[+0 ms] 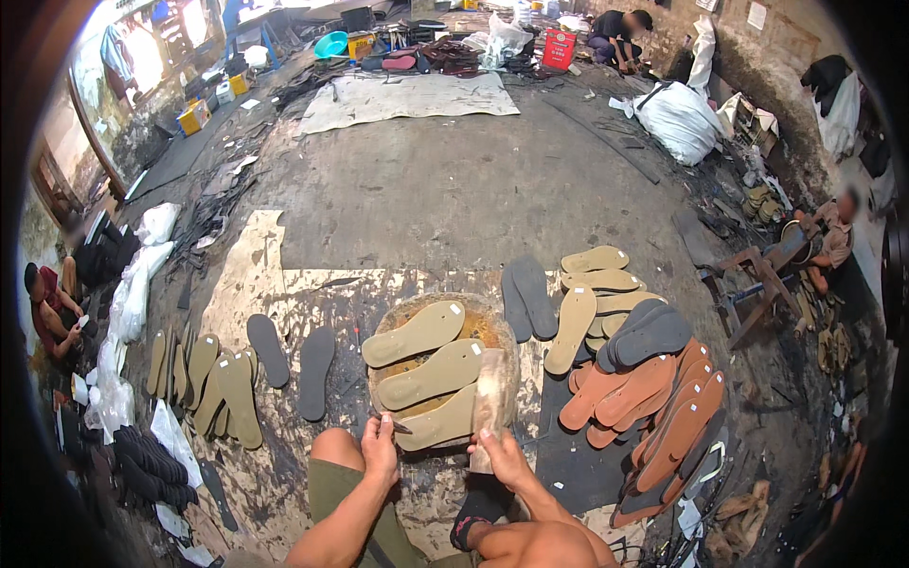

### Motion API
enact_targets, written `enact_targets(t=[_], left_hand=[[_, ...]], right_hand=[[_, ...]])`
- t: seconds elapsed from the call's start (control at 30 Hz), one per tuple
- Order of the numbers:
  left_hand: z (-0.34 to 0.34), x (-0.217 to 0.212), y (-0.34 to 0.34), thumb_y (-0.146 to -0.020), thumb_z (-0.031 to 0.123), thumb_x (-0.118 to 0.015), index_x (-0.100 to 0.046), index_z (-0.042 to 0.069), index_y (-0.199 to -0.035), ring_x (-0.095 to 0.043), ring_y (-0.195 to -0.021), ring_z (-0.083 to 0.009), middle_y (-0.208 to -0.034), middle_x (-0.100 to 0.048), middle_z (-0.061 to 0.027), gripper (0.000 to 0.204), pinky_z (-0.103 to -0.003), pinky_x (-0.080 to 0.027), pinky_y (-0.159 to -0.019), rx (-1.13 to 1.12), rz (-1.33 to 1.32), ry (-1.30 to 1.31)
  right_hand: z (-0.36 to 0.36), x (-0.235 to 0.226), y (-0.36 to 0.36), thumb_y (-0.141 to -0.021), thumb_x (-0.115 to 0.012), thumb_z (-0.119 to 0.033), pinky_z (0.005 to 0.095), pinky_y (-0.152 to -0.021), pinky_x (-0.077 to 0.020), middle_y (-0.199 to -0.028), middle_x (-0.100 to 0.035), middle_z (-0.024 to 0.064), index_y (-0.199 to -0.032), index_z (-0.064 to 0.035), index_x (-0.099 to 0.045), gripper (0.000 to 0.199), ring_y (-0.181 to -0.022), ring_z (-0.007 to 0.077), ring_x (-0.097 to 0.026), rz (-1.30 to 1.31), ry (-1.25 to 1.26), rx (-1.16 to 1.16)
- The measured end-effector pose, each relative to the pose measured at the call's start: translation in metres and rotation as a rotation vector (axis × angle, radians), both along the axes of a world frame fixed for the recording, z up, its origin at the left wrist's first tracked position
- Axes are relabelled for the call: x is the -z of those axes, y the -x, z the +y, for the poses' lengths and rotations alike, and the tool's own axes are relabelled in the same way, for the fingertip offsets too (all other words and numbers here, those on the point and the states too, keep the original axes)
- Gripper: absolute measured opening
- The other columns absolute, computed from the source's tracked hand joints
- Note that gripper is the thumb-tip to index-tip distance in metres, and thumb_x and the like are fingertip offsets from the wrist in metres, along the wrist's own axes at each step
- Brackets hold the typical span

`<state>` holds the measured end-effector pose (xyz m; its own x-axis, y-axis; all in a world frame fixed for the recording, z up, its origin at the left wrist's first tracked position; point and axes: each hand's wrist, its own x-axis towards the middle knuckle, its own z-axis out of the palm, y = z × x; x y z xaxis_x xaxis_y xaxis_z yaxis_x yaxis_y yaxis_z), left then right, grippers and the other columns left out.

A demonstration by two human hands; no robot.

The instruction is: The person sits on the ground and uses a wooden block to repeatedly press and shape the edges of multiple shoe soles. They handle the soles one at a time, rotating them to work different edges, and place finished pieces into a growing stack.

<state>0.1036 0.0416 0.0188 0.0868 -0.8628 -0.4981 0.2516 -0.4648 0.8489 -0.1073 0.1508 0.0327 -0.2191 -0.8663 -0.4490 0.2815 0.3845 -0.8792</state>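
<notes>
Three olive-tan shoe insoles lie side by side on a round wooden block in front of me. Each carries a small white label near one end. My left hand is closed on a small dark pointed tool, whose tip reaches the left end of the nearest insole; its exact kind is unclear. My right hand grips the near end of a flat wooden bar. That bar stands at the block's right side and covers the right end of the nearest insole.
Heaped brown insoles, with dark grey insoles on top, lie right of the block. Olive insoles lean in a row at left. A white sack sits at far right. Several people are around, one by a wooden frame.
</notes>
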Motion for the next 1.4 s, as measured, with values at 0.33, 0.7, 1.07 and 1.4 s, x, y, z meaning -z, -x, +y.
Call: enact_targets(t=[0.33,0.7,1.07,1.4], left_hand=[[-0.027,-0.049,0.036,-0.110,0.028,-0.059,-0.064,0.007,-0.129,-0.064,-0.085,-0.0069,-0.099,-0.065,0.0015,0.029,-0.022,-0.054,-0.073,0.235,0.150,0.008],[0.019,-0.040,0.073,-0.106,0.021,-0.065,-0.063,0.001,-0.132,-0.064,-0.087,-0.0098,-0.105,-0.070,-0.0022,0.033,-0.026,-0.054,-0.079,0.250,0.326,-0.101],[-0.046,-0.010,0.050,-0.109,0.023,-0.058,-0.065,0.002,-0.127,-0.070,-0.084,-0.0107,-0.093,-0.072,-0.0029,0.028,-0.027,-0.058,-0.075,0.558,-0.282,0.279],[-0.049,-0.011,0.054,-0.107,0.019,-0.059,-0.069,0.002,-0.120,-0.070,-0.081,-0.0125,-0.090,-0.073,-0.0074,0.023,-0.031,-0.056,-0.074,0.580,-0.407,0.348]], right_hand=[[0.002,-0.033,0.024,-0.111,-0.052,-0.035,0.0351,-0.091,-0.0566,-0.126,-0.067,0.0137,-0.142,0.0020,-0.051,0.048,-0.107,0.0215,-0.069,-0.116,0.087,0.205],[-0.032,-0.040,-0.015,-0.111,-0.054,-0.035,0.0336,-0.092,-0.0524,-0.120,-0.067,0.0118,-0.137,0.0028,-0.052,0.046,-0.104,0.0158,-0.065,0.156,0.200,0.060],[0.019,-0.019,0.029,-0.107,-0.059,-0.043,0.0318,-0.070,-0.0586,-0.099,-0.068,0.0117,-0.127,0.0026,-0.054,0.050,-0.081,0.0172,-0.069,0.051,-0.155,-0.084],[-0.004,-0.052,0.040,-0.106,-0.059,-0.048,0.0320,-0.069,-0.0580,-0.088,-0.070,0.0109,-0.117,-0.0004,-0.057,0.049,-0.075,0.0169,-0.069,0.000,-0.214,-0.156]])
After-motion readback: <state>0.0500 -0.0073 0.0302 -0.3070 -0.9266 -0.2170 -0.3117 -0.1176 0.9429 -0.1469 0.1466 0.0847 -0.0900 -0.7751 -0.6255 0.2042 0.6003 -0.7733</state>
